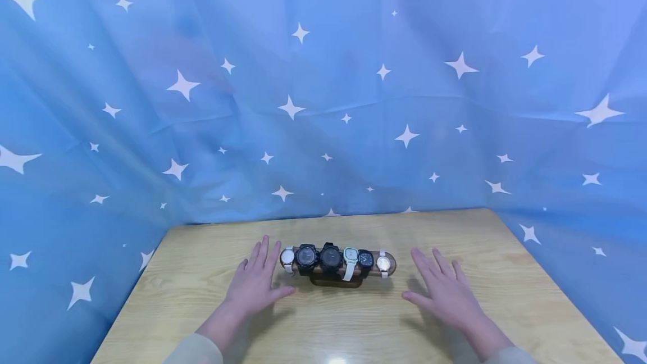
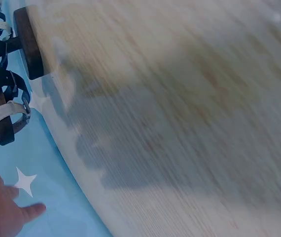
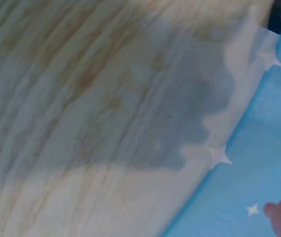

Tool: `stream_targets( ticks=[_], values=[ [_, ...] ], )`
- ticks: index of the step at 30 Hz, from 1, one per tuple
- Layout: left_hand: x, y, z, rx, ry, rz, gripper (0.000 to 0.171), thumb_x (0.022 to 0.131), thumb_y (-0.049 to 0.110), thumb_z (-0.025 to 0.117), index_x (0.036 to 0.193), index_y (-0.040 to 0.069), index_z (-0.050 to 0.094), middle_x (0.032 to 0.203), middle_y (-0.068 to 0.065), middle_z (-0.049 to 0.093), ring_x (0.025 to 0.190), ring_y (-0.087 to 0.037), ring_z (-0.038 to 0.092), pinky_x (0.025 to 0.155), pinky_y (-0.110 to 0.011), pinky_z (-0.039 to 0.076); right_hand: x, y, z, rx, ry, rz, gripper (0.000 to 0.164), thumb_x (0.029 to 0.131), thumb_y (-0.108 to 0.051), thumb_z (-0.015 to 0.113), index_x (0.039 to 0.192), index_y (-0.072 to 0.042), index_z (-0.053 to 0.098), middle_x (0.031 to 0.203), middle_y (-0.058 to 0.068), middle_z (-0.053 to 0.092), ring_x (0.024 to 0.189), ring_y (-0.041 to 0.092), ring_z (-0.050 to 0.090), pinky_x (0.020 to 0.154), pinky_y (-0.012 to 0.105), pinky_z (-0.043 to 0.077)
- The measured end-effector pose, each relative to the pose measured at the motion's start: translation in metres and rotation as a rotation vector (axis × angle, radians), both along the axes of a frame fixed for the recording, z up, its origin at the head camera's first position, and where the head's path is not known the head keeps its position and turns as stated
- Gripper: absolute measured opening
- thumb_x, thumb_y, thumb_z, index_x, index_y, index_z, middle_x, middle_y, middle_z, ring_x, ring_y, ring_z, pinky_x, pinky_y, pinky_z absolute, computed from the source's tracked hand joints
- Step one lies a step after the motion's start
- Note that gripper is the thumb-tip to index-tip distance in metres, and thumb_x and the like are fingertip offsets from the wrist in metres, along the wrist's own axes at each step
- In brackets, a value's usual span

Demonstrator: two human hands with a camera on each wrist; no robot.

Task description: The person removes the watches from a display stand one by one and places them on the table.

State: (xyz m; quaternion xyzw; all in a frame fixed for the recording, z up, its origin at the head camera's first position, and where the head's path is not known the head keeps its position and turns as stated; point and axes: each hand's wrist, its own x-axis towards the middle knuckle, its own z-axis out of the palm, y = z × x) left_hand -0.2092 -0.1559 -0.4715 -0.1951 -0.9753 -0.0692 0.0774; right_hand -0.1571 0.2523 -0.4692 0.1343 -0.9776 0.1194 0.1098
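Observation:
A wooden watch stand (image 1: 336,282) holds several wristwatches in a row along its bar. From the left come a white-strapped watch (image 1: 287,256), two chunky black watches (image 1: 306,256), a pale mint square watch (image 1: 351,257), a black square watch (image 1: 365,259) and another white-strapped watch (image 1: 383,263). My left hand (image 1: 255,285) hovers just left of the stand, palm down, fingers spread and holding nothing. On the other side, my right hand (image 1: 447,296) is likewise spread and free, a little right of the bar's end. Only part of each hand shows in its wrist view.
The stand is on a light wood-grain table (image 1: 338,324), with shadows of both hands falling across it. A blue curtain with white stars (image 1: 323,128) hangs behind the table and along its sides.

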Motion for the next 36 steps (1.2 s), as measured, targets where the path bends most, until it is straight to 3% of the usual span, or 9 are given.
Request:
stream_targets(
  ticks=[4, 10, 13, 20, 28, 36],
  values=[
    [-0.005, 0.006, 0.000, 0.083, -0.016, -0.034, 0.104, 0.075, 0.063, 0.064, 0.149, 0.006, 0.020, 0.153, -0.018, 0.016, 0.134, -0.039, 0.028, 0.101, -0.058, 0.033, -0.002, -0.006, 0.004, -0.097, -0.020, 0.024, 0.092, 0.078, -0.060, 0.063, 0.146, -0.008, 0.030, 0.145, 0.014, 0.038, 0.128, 0.044, 0.033, 0.100, 0.067, 0.022],
    [-0.009, 0.010, 0.003, 0.336, -0.126, -0.103, 0.100, 0.072, 0.042, 0.077, 0.147, 0.003, 0.024, 0.151, -0.017, 0.024, 0.133, -0.038, 0.030, 0.107, -0.052, 0.025, -0.014, -0.015, 0.008, -0.280, -0.084, 0.116, 0.090, 0.074, -0.050, 0.072, 0.142, -0.003, 0.037, 0.140, 0.018, 0.042, 0.124, 0.042, 0.039, 0.101, 0.061, 0.029],
    [-0.012, 0.011, 0.003, 0.417, -0.186, -0.129, 0.098, 0.071, 0.035, 0.079, 0.147, 0.005, 0.025, 0.151, -0.016, 0.024, 0.134, -0.036, 0.029, 0.108, -0.051, 0.025, -0.019, -0.020, 0.011, -0.300, -0.111, 0.132, 0.087, 0.072, -0.046, 0.074, 0.140, -0.003, 0.040, 0.137, 0.018, 0.045, 0.123, 0.041, 0.041, 0.100, 0.059, 0.032],
    [-0.019, 0.016, 0.002, 0.444, -0.236, -0.146, 0.095, 0.072, 0.032, 0.079, 0.148, 0.009, 0.026, 0.151, -0.014, 0.025, 0.132, -0.033, 0.033, 0.106, -0.049, 0.029, -0.026, -0.027, 0.012, -0.300, -0.117, 0.140, 0.081, 0.070, -0.029, 0.080, 0.138, -0.003, 0.043, 0.130, 0.017, 0.049, 0.114, 0.036, 0.049, 0.095, 0.053, 0.041],
    [-0.022, 0.017, 0.000, 0.458, -0.274, -0.116, 0.089, 0.075, 0.032, 0.078, 0.146, 0.010, 0.029, 0.145, -0.014, 0.033, 0.123, -0.033, 0.045, 0.101, -0.049, 0.037, -0.031, -0.036, 0.011, -0.324, -0.145, 0.102, 0.078, 0.070, -0.029, 0.081, 0.137, -0.007, 0.047, 0.122, 0.008, 0.052, 0.110, 0.027, 0.052, 0.095, 0.047, 0.044],
    [-0.031, 0.018, -0.004, 0.452, -0.237, -0.079, 0.080, 0.076, 0.030, 0.077, 0.142, 0.006, 0.038, 0.139, -0.012, 0.042, 0.123, -0.030, 0.046, 0.102, -0.045, 0.038, -0.036, -0.045, 0.012, -0.325, -0.132, 0.101, 0.068, 0.071, -0.016, 0.080, 0.132, -0.003, 0.052, 0.111, 0.005, 0.053, 0.100, 0.020, 0.052, 0.090, 0.042, 0.047]
  ],
)
